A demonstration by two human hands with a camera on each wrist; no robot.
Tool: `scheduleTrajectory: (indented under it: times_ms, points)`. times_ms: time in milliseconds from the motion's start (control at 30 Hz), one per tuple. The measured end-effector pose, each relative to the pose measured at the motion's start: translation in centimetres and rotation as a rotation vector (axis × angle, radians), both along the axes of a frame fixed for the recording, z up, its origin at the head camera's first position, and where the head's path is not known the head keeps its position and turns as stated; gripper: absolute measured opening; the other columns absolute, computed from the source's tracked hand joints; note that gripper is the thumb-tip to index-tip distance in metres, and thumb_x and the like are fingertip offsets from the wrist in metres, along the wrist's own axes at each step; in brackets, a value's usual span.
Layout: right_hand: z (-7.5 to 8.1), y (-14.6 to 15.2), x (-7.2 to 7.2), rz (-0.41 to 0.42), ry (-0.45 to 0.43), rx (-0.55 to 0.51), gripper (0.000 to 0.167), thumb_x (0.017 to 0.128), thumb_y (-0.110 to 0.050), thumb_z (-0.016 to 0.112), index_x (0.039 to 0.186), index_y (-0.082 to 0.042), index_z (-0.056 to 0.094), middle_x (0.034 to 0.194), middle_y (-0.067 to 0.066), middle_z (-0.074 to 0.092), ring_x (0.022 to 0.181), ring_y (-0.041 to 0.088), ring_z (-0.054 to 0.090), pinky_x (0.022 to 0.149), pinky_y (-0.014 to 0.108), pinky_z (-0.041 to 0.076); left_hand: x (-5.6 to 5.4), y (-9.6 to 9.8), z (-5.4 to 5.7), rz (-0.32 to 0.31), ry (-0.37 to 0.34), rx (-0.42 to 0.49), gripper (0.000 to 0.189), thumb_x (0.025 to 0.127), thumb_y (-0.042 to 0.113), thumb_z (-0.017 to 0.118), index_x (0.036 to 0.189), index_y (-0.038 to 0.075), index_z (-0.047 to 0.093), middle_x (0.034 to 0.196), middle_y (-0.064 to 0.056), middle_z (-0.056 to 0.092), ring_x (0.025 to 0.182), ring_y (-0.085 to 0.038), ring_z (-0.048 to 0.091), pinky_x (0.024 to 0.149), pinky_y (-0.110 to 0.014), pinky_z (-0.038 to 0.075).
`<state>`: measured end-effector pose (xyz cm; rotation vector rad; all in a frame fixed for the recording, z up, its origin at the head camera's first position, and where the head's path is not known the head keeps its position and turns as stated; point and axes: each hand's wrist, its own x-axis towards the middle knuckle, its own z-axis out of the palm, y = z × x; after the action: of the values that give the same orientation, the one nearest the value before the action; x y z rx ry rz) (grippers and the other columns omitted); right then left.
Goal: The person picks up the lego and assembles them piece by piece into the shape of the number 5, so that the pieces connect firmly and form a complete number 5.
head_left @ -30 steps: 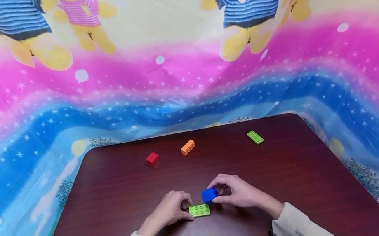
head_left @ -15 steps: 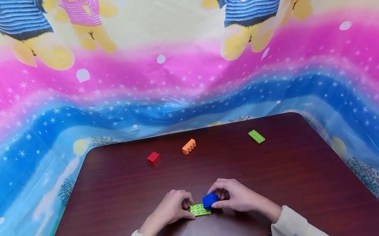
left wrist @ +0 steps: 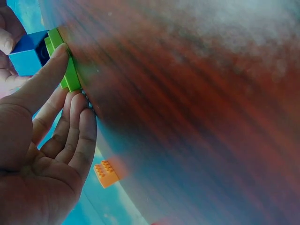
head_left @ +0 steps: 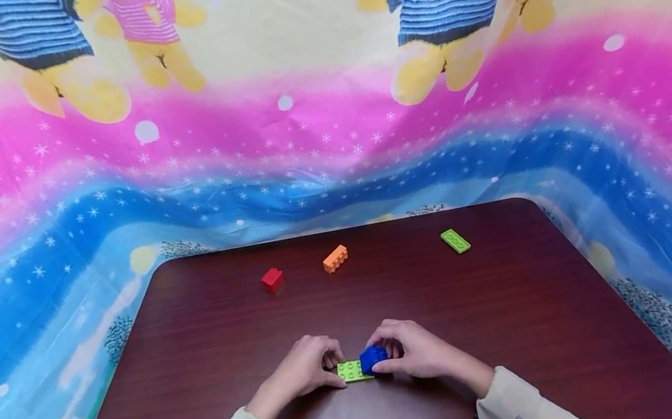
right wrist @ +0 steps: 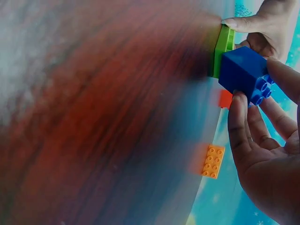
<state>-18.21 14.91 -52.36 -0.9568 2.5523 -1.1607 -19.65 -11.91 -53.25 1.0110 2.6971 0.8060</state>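
A flat light-green building plate (head_left: 349, 371) with round studs lies on the table near its front. My left hand (head_left: 305, 366) pinches its left end between thumb and fingers. A blue building block (head_left: 372, 360) is pinched in my right hand (head_left: 416, 349), over the right end of the plate. From the right wrist view, the blue block (right wrist: 243, 68) has its studs facing away from the green plate (right wrist: 222, 51) and its plain end against or very close to it. Whether the two are pressed together I cannot tell.
On the far part of the dark wooden table (head_left: 229, 331) lie a red block (head_left: 272, 279), an orange block (head_left: 335, 259) on its side and a second thin green plate (head_left: 455, 240). A patterned cloth (head_left: 321, 123) hangs behind and beside the table.
My right hand has brought the blue block left and down, from beside and above the green plate onto its right end. My left hand keeps its grip on the plate.
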Motion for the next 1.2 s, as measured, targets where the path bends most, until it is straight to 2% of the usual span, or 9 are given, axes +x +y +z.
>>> scheduleTrajectory:
  times_ms: [300,567,967,1200]
  points:
    - [-0.6,-0.1,0.0,0.002,-0.042,-0.028,0.026,0.090,-0.026,0.082,0.112,-0.015,0.073,0.099,-0.002,0.063,0.073,0.002,0.059,0.066,0.020,0.055,0.0,0.0,0.0,-0.002,0.002,0.009,0.029,0.069,0.024,0.098,0.085,0.016,0.074,0.076,0.004,0.068,0.069,-0.003,0.061,0.065,-0.017,0.050]
    - [-0.6,-0.3,0.0,0.023,-0.048,-0.042,0.029,0.088,-0.017,0.084,0.115,-0.013,0.073,0.099,-0.002,0.063,0.073,0.001,0.059,0.067,0.021,0.056,0.0,0.0,0.0,-0.007,0.016,0.006,0.029,0.069,0.023,0.098,0.085,0.017,0.074,0.076,0.005,0.068,0.069,-0.002,0.061,0.065,-0.016,0.050]
    - [-0.5,-0.9,0.0,0.017,-0.021,-0.037,0.031,0.089,-0.021,0.083,0.116,-0.010,0.075,0.097,-0.003,0.063,0.072,0.000,0.059,0.067,0.020,0.055,0.0,0.2,0.1,0.000,0.008,-0.004,0.031,0.070,0.026,0.098,0.086,0.016,0.074,0.076,0.005,0.069,0.069,-0.003,0.061,0.065,-0.016,0.050]
    - [-0.9,-1.3,-0.1,0.017,-0.041,-0.032,0.034,0.090,-0.026,0.082,0.119,-0.008,0.075,0.097,-0.005,0.063,0.073,-0.001,0.058,0.067,0.019,0.054,0.1,0.1,0.2,0.006,0.005,-0.008,0.031,0.069,0.026,0.098,0.086,0.016,0.074,0.077,0.004,0.069,0.070,-0.003,0.062,0.065,-0.016,0.050]
